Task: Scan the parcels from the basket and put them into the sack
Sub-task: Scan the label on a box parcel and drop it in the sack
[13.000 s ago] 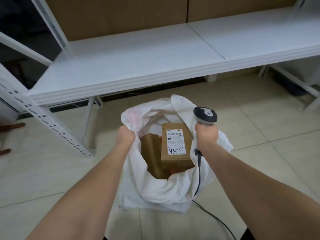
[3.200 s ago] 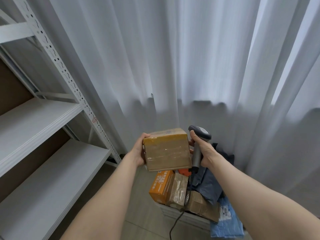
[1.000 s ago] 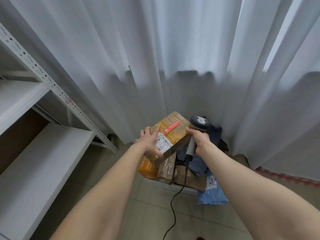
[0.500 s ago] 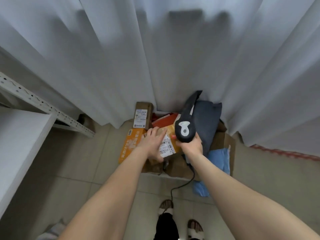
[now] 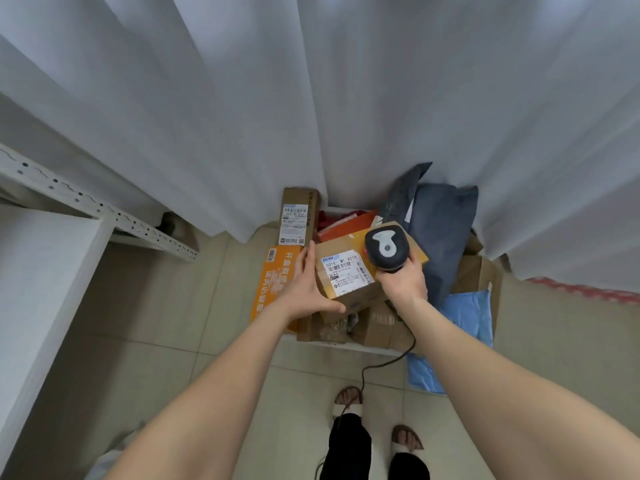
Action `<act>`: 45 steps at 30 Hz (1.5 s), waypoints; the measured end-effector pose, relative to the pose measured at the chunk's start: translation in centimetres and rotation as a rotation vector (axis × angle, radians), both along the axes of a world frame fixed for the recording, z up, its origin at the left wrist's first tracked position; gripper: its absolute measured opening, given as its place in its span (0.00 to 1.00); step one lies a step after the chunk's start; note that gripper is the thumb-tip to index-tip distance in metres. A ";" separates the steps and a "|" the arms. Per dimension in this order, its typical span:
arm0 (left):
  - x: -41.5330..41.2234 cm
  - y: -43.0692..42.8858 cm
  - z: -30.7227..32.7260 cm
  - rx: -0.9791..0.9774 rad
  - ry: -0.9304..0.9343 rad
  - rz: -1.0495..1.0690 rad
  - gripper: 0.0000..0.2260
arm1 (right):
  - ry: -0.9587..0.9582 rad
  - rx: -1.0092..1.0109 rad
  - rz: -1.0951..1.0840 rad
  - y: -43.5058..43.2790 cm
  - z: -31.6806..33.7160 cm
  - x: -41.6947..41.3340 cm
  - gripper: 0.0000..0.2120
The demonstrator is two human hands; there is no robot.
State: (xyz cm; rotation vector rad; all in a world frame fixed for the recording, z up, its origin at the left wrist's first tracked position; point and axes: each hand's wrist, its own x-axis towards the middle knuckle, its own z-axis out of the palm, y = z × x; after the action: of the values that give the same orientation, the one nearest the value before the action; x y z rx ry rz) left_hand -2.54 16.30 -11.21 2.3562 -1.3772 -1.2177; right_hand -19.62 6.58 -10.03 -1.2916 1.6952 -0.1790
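The left hand (image 5: 304, 284) holds a cardboard parcel (image 5: 349, 292) by its left side: the fingers lie fairly straight up that side and the thumb hooks round the near lower corner. The parcel sits tilted above the middle of the basket (image 5: 346, 344), its white label (image 5: 346, 271) turned up towards the camera. The right hand (image 5: 403, 282) is wrapped tight round the handle of a scanner (image 5: 386, 249), whose dark head hangs over the parcel's right end, just beside the label. The scanner's cable (image 5: 375, 367) drops over the basket's near edge to the tiled floor (image 5: 173, 306).

In the basket's left part lies an orange box (image 5: 273, 282), and a tall brown box (image 5: 299, 216) stands at the far left corner. A dark grey mailer (image 5: 441, 230) leans at the far right against the white curtain (image 5: 311, 98). A light blue mailer (image 5: 465, 317) hangs over the right near corner. A white shelf (image 5: 38, 271) stands at the left.
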 end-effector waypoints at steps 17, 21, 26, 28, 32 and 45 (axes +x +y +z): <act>-1.1 1.9 12.6 -0.259 -0.163 -0.019 0.56 | -0.439 0.123 -0.139 3.3 12.1 -2.7 0.06; -2.0 4.9 18.4 -0.315 -0.207 0.064 0.57 | -0.589 0.169 0.043 5.4 18.8 -4.2 0.02; -3.6 9.0 24.2 -0.364 -0.190 0.135 0.58 | -0.583 0.150 0.251 8.8 24.6 -5.5 0.03; -3.8 10.5 25.6 -0.385 -0.200 0.152 0.58 | -0.573 0.136 0.311 10.0 26.4 -5.4 0.04; -3.0 13.4 27.2 -0.436 -0.223 0.185 0.57 | -0.558 0.119 0.392 12.8 29.5 -4.8 0.04; 1.6 22.5 30.4 -0.512 -0.287 0.233 0.56 | -0.529 0.110 0.506 21.3 35.5 -1.2 0.03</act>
State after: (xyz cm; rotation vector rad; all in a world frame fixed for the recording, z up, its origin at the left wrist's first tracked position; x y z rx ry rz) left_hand -0.96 38.77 19.21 2.2789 -1.2508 -0.4094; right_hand -20.79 27.84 25.43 -1.3967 0.8930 -0.1108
